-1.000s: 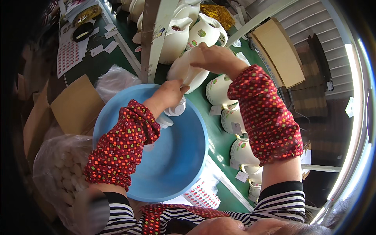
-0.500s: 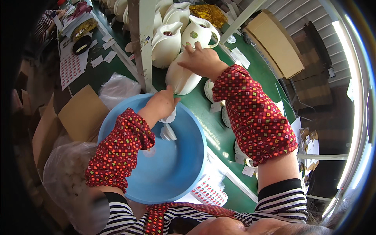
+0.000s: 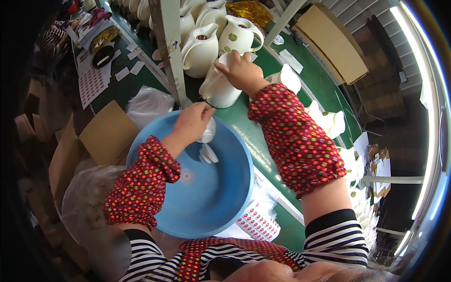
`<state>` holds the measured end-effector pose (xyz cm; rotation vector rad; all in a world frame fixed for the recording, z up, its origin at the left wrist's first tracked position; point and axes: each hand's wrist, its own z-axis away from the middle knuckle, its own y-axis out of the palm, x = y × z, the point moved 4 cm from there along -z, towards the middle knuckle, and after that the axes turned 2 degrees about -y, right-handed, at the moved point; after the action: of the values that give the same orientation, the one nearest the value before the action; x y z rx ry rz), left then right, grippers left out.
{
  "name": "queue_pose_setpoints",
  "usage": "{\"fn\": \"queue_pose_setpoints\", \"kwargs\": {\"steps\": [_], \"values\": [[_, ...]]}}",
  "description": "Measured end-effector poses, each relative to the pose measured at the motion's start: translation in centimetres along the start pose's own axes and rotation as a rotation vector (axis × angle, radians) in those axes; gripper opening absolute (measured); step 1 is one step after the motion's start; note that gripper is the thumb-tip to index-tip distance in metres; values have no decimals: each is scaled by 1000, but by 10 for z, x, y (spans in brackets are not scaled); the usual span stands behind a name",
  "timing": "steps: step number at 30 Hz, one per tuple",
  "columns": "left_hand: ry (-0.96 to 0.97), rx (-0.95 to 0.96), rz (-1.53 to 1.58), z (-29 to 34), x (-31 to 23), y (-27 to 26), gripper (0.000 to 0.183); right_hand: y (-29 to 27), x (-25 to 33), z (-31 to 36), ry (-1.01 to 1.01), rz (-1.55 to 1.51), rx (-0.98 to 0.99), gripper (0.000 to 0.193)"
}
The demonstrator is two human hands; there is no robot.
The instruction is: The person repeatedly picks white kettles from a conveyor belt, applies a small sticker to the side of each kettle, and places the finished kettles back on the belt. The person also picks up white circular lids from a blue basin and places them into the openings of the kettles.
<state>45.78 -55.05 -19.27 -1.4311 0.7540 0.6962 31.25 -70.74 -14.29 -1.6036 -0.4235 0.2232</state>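
My right hand [image 3: 240, 73] is closed over the top of a white jug [image 3: 221, 92], which stands tilted on the green table just beyond the basin. My left hand [image 3: 191, 124] hovers above the far inner side of a blue basin [image 3: 206, 207], fingertips pinched together. Whatever lies between those fingertips is hidden. Just below them is a rounded white piece [image 3: 208, 131]; whether the hand touches it cannot be told. Several thin white pieces [image 3: 207, 154] lean together in the basin beneath it.
More white jugs [image 3: 201, 51] crowd behind a metal post [image 3: 167, 42], and others [image 3: 333, 123] line the right side. Left are an open cardboard box [image 3: 110, 134] and clear plastic bags [image 3: 149, 105]. A sticker sheet [image 3: 258, 221] lies by the basin.
My left fingers have drawn together into a pinch. The right hand stays on its jug, lower and more bunched. More white jugs now show beside and beyond my right arm.
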Motion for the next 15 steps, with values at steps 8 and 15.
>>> {"fn": "queue_pose_setpoints", "kwargs": {"steps": [8, 15], "values": [[-316, 192, -54, 76, 30, -18, 56, -29, -6, 185, -81, -438, 105, 45], [-140, 38, 589, 93, -44, 6, 49, -18, 56, 250, 373, -1616, 832, 78]]}}
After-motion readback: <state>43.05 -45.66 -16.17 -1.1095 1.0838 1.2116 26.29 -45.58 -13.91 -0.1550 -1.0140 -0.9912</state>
